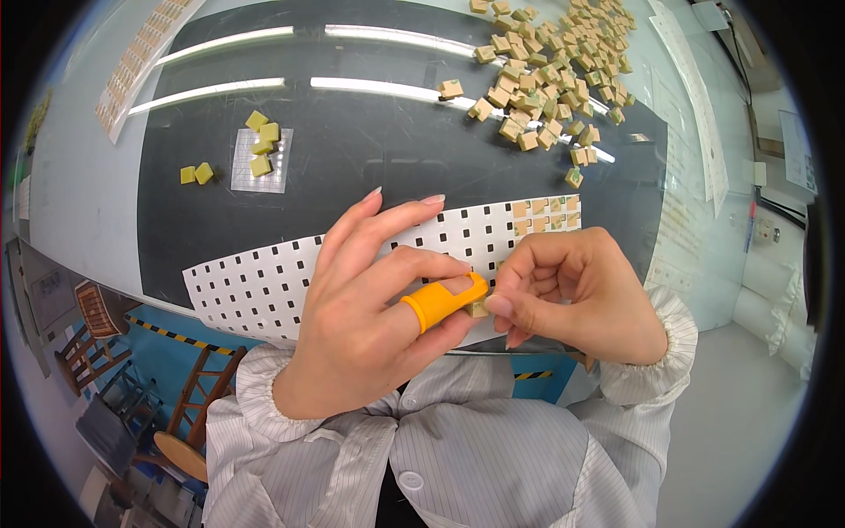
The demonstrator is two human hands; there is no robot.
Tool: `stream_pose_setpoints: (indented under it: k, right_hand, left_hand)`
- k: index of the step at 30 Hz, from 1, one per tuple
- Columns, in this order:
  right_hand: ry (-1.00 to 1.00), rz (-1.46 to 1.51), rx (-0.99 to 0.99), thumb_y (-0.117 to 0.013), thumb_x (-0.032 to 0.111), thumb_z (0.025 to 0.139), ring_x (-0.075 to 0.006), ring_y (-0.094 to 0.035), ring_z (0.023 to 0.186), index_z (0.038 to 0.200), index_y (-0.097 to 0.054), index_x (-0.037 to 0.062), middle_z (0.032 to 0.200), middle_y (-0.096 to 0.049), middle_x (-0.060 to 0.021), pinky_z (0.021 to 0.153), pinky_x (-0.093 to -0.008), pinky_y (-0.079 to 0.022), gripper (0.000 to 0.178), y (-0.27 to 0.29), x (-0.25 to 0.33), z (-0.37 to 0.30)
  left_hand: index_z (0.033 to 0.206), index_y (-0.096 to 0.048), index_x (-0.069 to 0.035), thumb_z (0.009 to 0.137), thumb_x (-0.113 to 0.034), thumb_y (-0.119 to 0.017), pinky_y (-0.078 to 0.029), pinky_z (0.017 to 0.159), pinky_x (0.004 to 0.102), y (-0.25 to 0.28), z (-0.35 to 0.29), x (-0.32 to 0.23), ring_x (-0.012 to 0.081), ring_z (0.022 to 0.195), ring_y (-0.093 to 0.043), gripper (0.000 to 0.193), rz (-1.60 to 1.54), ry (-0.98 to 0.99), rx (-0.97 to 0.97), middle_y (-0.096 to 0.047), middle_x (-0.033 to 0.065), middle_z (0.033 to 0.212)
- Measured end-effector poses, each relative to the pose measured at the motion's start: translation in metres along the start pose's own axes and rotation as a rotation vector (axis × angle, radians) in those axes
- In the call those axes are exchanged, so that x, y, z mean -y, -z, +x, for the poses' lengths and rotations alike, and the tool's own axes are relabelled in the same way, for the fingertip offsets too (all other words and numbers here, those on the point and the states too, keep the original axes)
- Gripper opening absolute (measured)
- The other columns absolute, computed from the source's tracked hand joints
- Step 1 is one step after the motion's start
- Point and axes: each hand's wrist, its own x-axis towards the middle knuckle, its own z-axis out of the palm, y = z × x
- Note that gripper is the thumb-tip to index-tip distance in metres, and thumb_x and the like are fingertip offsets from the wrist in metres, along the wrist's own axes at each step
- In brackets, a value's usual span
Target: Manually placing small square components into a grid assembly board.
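My left hand [361, 317] wears an orange finger sleeve [440, 304]. Its thumb and sleeved finger close on a small tan-green block [476, 309] near the table's front edge; the other fingers stretch over a white perforated sheet [255, 286]. Close against the block, my right hand [585, 299] is pinched, thumb against curled fingers; whatever lies between those fingertips is hidden. Rows of dark square openings run across the sheet, and tan-and-green pieces [546, 213] fill its right end. Both hands cover part of the sheet.
Many loose blocks [546, 79] are heaped at the far right of the dark mat [352, 150]. Several yellow-green blocks [260, 165] lie on and beside a clear gridded square [275, 180] at left. Another sheet of pieces [145, 66] lies far left. Wooden stools [189, 422] stand below left.
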Motion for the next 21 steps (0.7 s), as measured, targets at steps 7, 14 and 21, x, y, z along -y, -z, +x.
stream_pose_setpoints:
  k: [7, 14, 21]
  right_hand:
    - [0.071, -0.133, 0.0, -0.067, 0.001, 0.086, -0.0073, -0.063, 0.069, 0.084, -0.057, -0.0002, 0.08, -0.065, -0.0047, 0.062, -0.0202, -0.054, 0.011, -0.002, -0.004, 0.0]
    - [0.082, -0.094, -0.106, -0.07, 0.0, 0.084, -0.0051, -0.061, 0.066, 0.086, -0.055, 0.0013, 0.08, -0.063, -0.0017, 0.057, -0.019, -0.05, 0.015, -0.009, 0.002, -0.003]
    - [0.503, -0.539, -0.07, -0.072, 0.0, 0.081, -0.0065, -0.06, 0.065, 0.091, -0.062, 0.002, 0.081, -0.063, -0.0021, 0.055, -0.0201, -0.047, 0.014, -0.005, -0.007, -0.001]
  left_hand:
    - [0.08, -0.074, -0.01, 0.061, -0.009, -0.082, -0.036, 0.104, 0.0559, -0.001, 0.001, -0.001, 0.0302, 0.116, -0.058, 0.02, 0.012, 0.003, 0.0, -0.068, -0.0024, 0.09]
    - [0.079, -0.073, -0.01, 0.061, -0.008, -0.081, -0.035, 0.104, 0.057, -0.002, 0.001, -0.001, 0.0308, 0.117, -0.057, 0.019, 0.034, -0.008, -0.008, -0.069, -0.0019, 0.09]
    - [0.082, -0.073, -0.01, 0.062, -0.009, -0.081, -0.035, 0.103, 0.0569, 0.001, 0.001, 0.0, 0.0317, 0.117, -0.057, 0.022, 0.013, -0.013, 0.005, -0.07, -0.001, 0.092]
